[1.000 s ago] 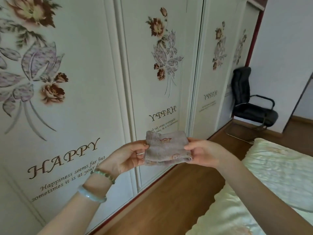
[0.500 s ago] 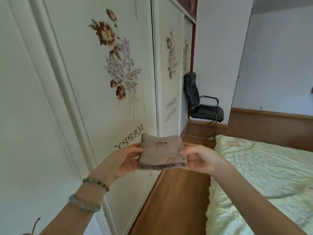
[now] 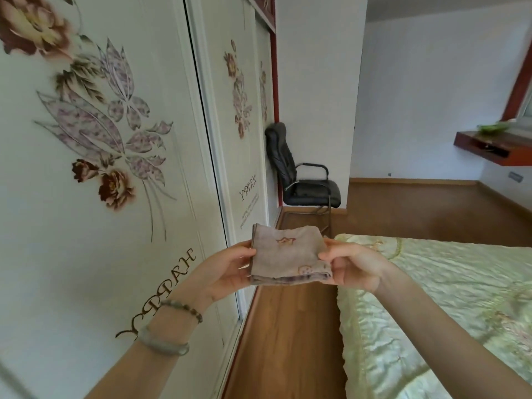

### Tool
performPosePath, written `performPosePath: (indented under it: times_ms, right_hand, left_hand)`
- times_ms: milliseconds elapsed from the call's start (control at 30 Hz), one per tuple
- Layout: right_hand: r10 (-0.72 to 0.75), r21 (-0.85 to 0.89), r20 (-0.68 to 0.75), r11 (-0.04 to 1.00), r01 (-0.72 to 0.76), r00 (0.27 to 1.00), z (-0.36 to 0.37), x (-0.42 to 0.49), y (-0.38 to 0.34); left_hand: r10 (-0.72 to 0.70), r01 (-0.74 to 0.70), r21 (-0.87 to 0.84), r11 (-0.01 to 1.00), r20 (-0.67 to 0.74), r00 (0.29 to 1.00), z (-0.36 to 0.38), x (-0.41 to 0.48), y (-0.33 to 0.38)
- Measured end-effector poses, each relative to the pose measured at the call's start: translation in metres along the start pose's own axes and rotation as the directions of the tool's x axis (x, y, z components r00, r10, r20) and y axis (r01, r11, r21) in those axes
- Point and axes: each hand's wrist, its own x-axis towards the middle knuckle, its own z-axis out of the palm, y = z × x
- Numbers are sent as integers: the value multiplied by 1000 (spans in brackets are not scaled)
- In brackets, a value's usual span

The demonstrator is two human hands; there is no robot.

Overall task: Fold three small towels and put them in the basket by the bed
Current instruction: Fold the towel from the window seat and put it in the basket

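A small grey-brown towel, folded into a flat square with little embroidered motifs, is held level in front of me. My left hand grips its left edge, thumb on top. Its right edge is pinched by my right hand. The towel hangs above the strip of wooden floor between the wardrobe and the bed. No basket is in view, and no other towels show.
White wardrobe doors with flower prints fill the left. A bed with a pale green cover lies at the right. A black armchair stands in the far corner. A red-brown wall shelf hangs at far right. Wooden floor runs between wardrobe and bed.
My view has swung to the right along the wardrobe, bringing the bed, far wall and shelf into sight. Both hands keep hold of the folded towel in the same way.
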Motion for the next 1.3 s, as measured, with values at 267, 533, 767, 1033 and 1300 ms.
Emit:
performPosePath:
  times_ms: [267,533,767,1033,1300]
  right_hand:
    - [-48,-8,-93,999,47,994,-88,82,-83]
    - [-41,-6,-179,999,41,983,-178,171,-133]
    - [-94,-27,-253,996,90,963,-258,268,-191]
    - [-152,-29,-348,988,151,925,-344,348,-259]
    - [-177,-7,-422,981,192,889,-446,401,-315]
  left_hand:
    - [-31,34,-17,999,120,992,17,155,64]
    - [-77,83,-20,996,219,973,15,303,104]
    - [-126,130,7,991,303,945,11,459,159]
    - [-175,195,-6,981,414,893,34,612,218]
    - [-183,186,38,982,440,879,68,761,237]
